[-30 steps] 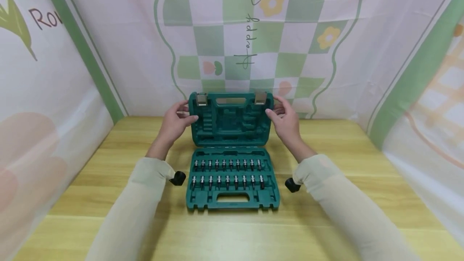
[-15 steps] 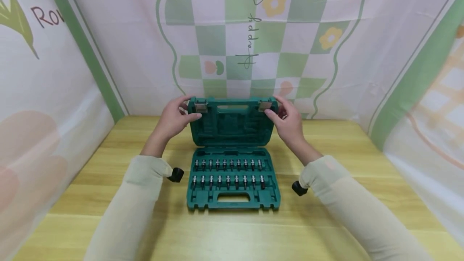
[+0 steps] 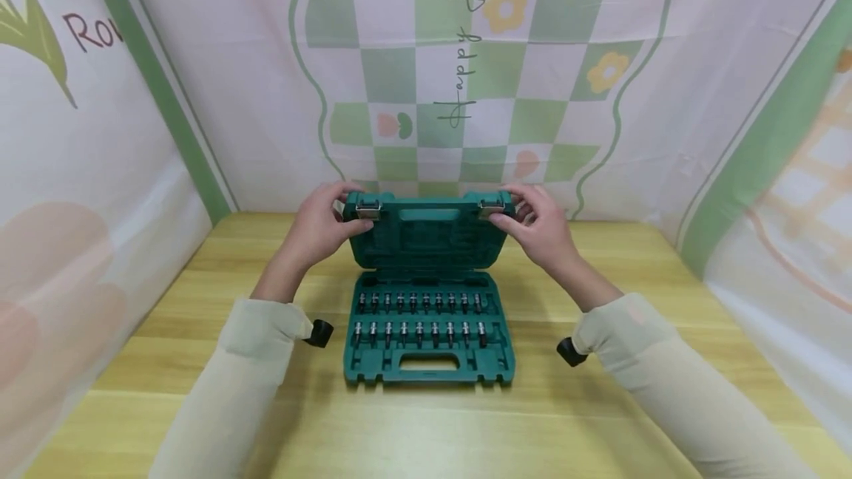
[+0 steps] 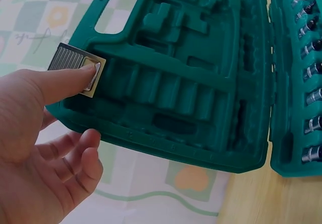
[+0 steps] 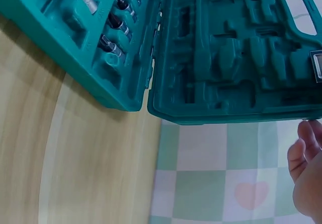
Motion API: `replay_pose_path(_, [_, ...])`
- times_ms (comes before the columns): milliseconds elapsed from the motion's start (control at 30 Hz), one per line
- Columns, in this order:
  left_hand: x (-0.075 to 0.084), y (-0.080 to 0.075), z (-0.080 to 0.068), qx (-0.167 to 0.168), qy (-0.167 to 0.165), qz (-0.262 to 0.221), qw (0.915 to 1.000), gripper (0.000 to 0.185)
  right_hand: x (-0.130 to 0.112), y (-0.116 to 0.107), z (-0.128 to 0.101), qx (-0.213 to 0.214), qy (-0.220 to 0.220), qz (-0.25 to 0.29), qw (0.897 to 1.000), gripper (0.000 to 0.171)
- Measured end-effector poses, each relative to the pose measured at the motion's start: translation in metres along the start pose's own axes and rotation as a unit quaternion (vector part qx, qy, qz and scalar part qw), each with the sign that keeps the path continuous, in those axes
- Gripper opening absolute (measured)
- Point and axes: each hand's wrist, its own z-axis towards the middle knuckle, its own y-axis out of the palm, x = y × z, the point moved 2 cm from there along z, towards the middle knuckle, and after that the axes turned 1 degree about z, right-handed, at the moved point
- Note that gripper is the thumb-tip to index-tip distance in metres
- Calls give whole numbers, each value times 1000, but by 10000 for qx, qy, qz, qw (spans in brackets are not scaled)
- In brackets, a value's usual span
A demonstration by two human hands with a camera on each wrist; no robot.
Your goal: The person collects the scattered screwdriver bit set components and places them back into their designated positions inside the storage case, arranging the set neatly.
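The green tool case (image 3: 427, 301) lies open in the middle of the frame on the tabletop (image 3: 200, 390). Its lid (image 3: 429, 231) stands tilted up at the far side, and the bottom half holds two rows of sockets (image 3: 418, 316).

To handle the lid well, I think both hands should stay at the same height on the two top corners. Then the lid turns evenly on its hinge and the bottom half does not slide.

The left hand (image 3: 322, 228) grips the lid's upper left corner: the thumb presses on the metal latch (image 4: 78, 68) and the other fingers (image 4: 75, 156) curl behind the edge. The right hand (image 3: 539, 231) holds the upper right corner beside the second latch (image 3: 491, 207); its fingers (image 5: 304, 151) are bent around the edge.
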Motion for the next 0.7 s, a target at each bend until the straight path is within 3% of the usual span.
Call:
replay_pose_path(167, [-1, 1, -9, 21, 123, 116, 9999, 43, -4, 0, -7, -206, -217, 27, 9995, 40])
replay_pose_path(467, [-4, 2, -21, 10, 117, -114, 9999, 44, -13, -4, -19, -260, -85, 402, 9988, 32])
replay_pose_path(700, [-5, 2, -24, -84, 57, -466, 9989, 44, -43, -9, -25, -198, -63, 745, 9970, 26])
